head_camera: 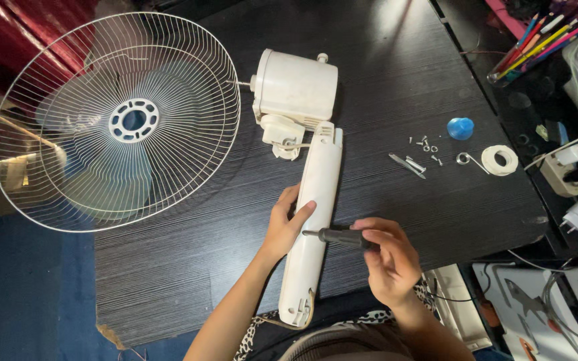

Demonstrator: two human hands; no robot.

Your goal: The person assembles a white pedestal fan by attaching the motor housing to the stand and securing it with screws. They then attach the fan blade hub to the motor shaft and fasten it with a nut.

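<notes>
Your left hand [283, 227] curls around the left edge of the long white plastic fan column [314, 220], which lies flat on the dark wood-grain surface [382, 80]. Your right hand [388, 257] closes on the black-handled screwdriver [339, 235], held level just right of the column, its tip touching the casing beside your left fingers.

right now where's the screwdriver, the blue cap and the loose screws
screwdriver [339, 235]: head view, on its dark handle
blue cap [460, 128]: head view, on its rounded top
loose screws [426, 145]: head view, middle of the small pile
</notes>
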